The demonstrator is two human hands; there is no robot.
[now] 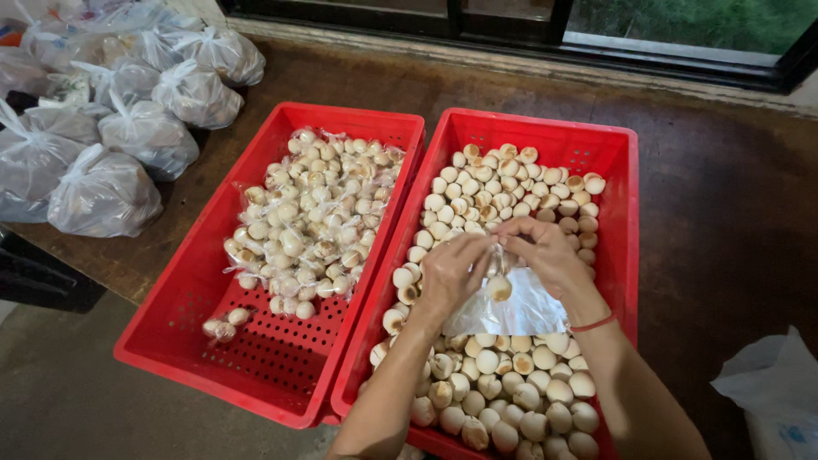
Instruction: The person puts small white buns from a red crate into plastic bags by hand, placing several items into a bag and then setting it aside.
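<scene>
Together our left hand (453,271) and right hand (545,255) pinch a small clear bag (511,311) over the right crate (626,213).
Thin, light, slippery film; we judge its mouth at 12 o'clock the best hold, with one crumbly bun (499,288) inside.

right crate (626,183) near end cut off (bottom edge), buns under hands hidden, white bag (771,388) clipped at right

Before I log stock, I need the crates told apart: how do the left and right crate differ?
Left crate holds buns sealed in small clear bags, heaped at its far end; right crate holds loose, unwrapped buns across nearly its whole floor. Both hands work over the right crate only. Both are red perforated plastic.
</scene>
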